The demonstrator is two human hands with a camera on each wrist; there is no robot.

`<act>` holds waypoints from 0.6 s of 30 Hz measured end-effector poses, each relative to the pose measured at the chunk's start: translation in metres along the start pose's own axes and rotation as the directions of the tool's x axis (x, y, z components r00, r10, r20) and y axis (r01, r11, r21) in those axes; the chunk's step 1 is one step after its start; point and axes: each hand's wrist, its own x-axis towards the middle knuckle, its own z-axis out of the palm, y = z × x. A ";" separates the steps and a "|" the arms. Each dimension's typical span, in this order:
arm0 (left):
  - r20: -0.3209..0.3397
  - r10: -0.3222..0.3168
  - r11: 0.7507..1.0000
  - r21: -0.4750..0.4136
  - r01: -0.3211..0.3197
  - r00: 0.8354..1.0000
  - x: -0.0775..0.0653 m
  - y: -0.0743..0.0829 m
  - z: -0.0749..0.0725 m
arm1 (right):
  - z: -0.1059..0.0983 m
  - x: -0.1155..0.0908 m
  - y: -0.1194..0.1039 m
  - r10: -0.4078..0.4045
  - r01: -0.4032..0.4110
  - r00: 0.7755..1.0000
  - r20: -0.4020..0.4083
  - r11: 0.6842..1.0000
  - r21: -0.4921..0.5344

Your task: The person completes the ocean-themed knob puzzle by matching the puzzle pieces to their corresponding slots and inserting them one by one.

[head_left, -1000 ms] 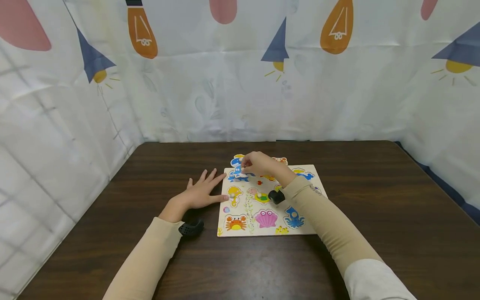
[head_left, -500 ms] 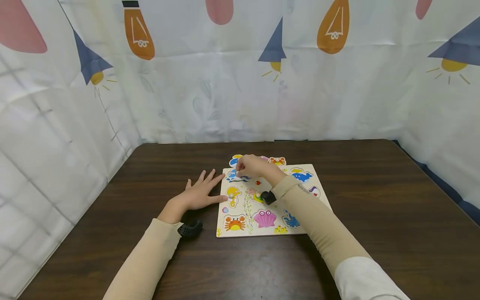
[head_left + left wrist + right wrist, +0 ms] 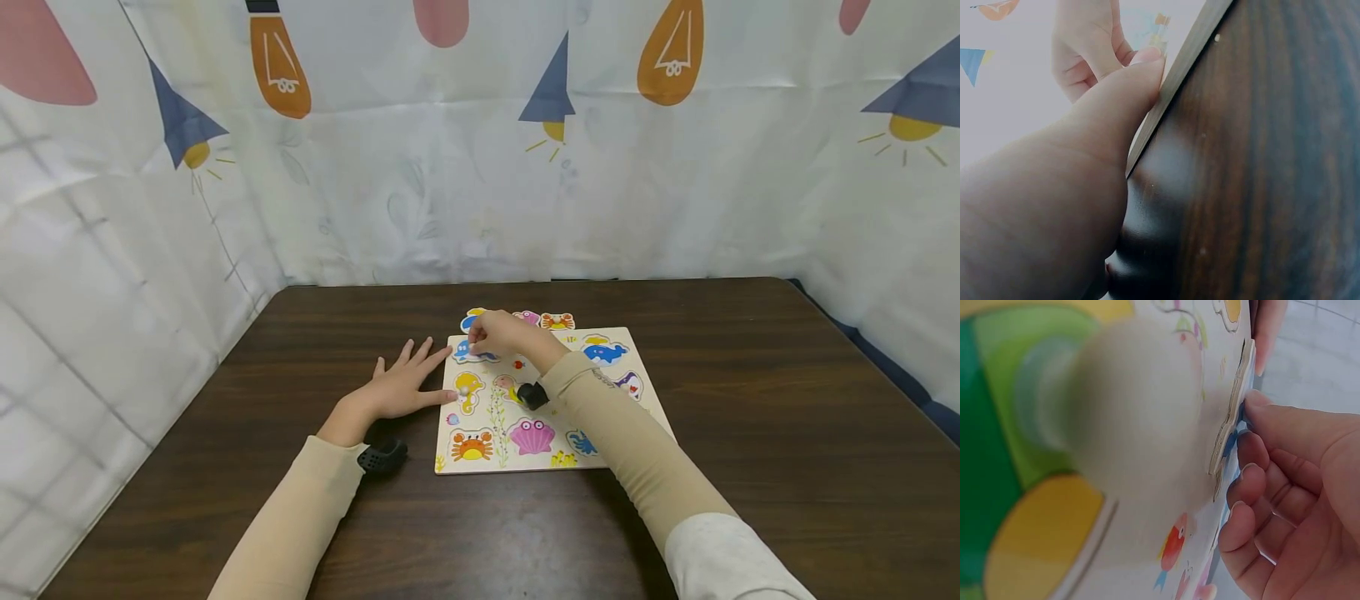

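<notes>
My right hand (image 3: 512,335) reaches over the upper left of a cream wooden peg puzzle board (image 3: 525,465). Its thumb and fingers pinch a blue sea-animal piece (image 3: 462,352), partly hidden by the hand, at the upper-left blue picture. Seen from the right wrist, the piece's pale edge (image 3: 1232,419) stands proud of the board, so it is not flush. My left hand (image 3: 401,385) lies with fingers spread at the board's left side. Its thumb (image 3: 1141,72) rests at the board's edge in the left wrist view. A yellow seahorse piece (image 3: 468,383) with a knob lies close to that thumb.
Behind the board lie a crab piece (image 3: 557,322), a pink piece (image 3: 528,317) and a blue-and-yellow piece (image 3: 470,321). A large round knob (image 3: 1135,394) on the green piece fills much of the right wrist view. The dark wooden table (image 3: 750,417) meets a patterned curtain (image 3: 480,208).
My right hand has lowered the blue piece from above the board onto the upper-left picture and shifted slightly left. The left hand stays in place.
</notes>
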 end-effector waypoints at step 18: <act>-0.001 -0.003 1.000 0.007 0.003 1.000 0.001 0.000 0.000 | 0.001 0.000 -0.002 0.009 -0.009 1.000 -0.006 1.000 -0.015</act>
